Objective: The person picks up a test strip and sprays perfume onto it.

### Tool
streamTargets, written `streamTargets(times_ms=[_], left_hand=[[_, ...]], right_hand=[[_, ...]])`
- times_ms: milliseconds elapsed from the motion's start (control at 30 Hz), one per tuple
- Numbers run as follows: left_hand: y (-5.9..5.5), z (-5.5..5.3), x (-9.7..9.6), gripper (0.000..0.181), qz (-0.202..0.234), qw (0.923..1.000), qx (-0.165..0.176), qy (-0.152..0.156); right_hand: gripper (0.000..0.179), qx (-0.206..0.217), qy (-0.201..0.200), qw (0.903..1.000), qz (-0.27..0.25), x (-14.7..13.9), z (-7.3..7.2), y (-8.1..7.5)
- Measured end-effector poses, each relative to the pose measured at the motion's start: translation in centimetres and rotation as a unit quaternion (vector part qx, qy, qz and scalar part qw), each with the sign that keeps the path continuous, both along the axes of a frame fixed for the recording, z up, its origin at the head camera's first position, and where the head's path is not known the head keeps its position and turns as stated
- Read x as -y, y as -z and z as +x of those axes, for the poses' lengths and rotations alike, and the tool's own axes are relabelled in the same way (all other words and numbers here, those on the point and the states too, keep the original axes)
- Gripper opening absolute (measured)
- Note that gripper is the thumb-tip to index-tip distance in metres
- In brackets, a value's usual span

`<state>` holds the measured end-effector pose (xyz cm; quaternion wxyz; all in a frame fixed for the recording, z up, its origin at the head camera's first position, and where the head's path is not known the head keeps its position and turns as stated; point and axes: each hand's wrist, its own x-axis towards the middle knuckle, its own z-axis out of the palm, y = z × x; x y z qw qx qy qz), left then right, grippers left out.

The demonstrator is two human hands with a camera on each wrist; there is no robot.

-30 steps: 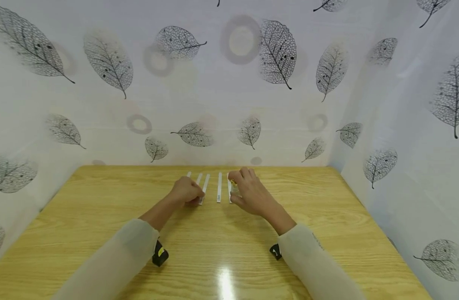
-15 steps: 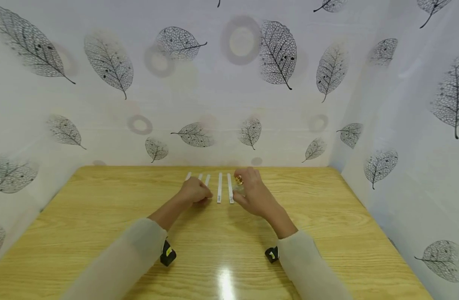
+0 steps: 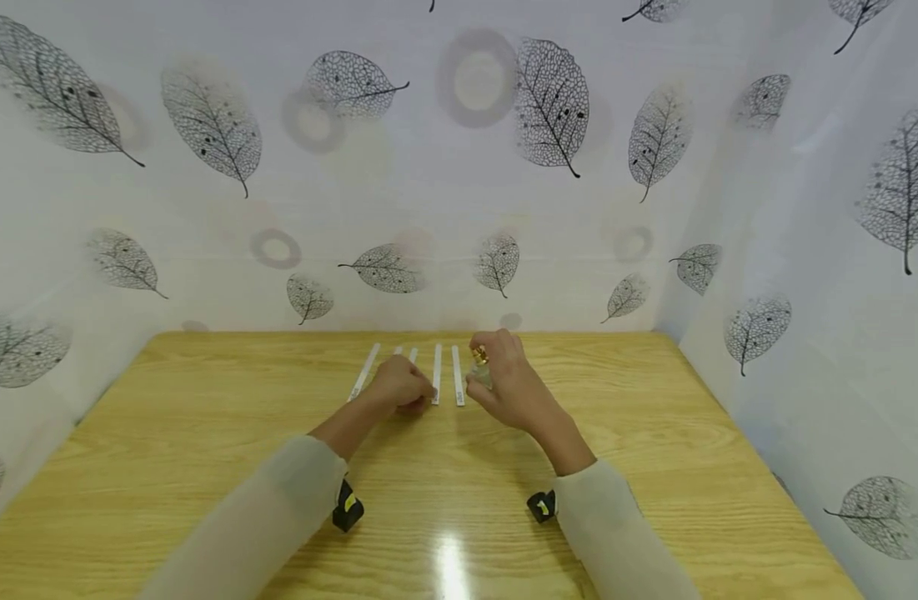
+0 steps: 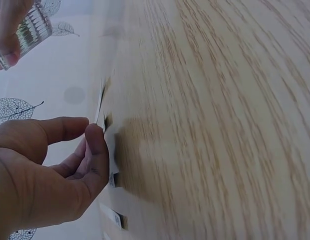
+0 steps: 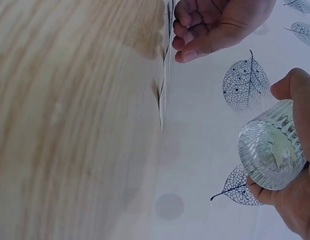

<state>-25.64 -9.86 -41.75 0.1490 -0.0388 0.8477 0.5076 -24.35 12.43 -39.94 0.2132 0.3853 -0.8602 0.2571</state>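
My right hand [image 3: 509, 385] holds a clear ribbed glass bottle [image 5: 272, 147] with a gold top [image 3: 479, 355], raised and tilted just right of the paper strips. Its glass base faces the right wrist camera. My left hand [image 3: 398, 385] is beside the near end of a white paper strip [image 3: 438, 371]; thumb and forefinger tips almost meet and the other fingers are curled. Nothing is visible between those fingertips in the left wrist view. Another white strip [image 3: 459, 379] lies between that strip and the bottle.
Left of these lies a slanted white strip [image 3: 365, 371], with two more partly hidden behind the left hand. All the strips lie near the far edge of the wooden table [image 3: 443, 483]. A leaf-printed curtain [image 3: 413, 192] hangs behind and at both sides.
My left hand has shifted right along the strips, uncovering more of the leftmost one. My right hand has drawn the bottle slightly right, off the rightmost strip, which is now fully exposed.
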Motion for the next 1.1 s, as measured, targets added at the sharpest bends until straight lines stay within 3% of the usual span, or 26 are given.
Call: streamTargets(times_ms=[167,500,767,967,1100], left_hand=[[0.2,0.0,-0.5,0.006,0.005,1.0,0.004,-0.006],[0.1,-1.2,-1.5,0.017,0.009,0.9955,0.054,-0.077],[-0.3,-1.4,-2.0,0.041,-0.042,0.9954,0.05,-0.07],[-0.4,-1.2,-2.0,0.035,-0.054,0.9949,0.046,-0.072],[-0.3,-1.3,-2.0,0.041,-0.057,0.9949,0.043,-0.071]], right_hand=[[0.042,-0.001,-0.003,1.0,-0.003,-0.1,0.1,-0.1],[0.042,-0.003,-0.003,1.0,-0.006,-0.2,0.3,-0.6],[0.044,0.001,-0.002,1.0,-0.007,-0.3,0.5,-0.9],[0.045,0.011,-0.002,0.9999,-0.007,-0.3,0.6,-0.8],[0.045,0.02,0.001,0.9998,-0.006,-0.4,0.7,-0.9]])
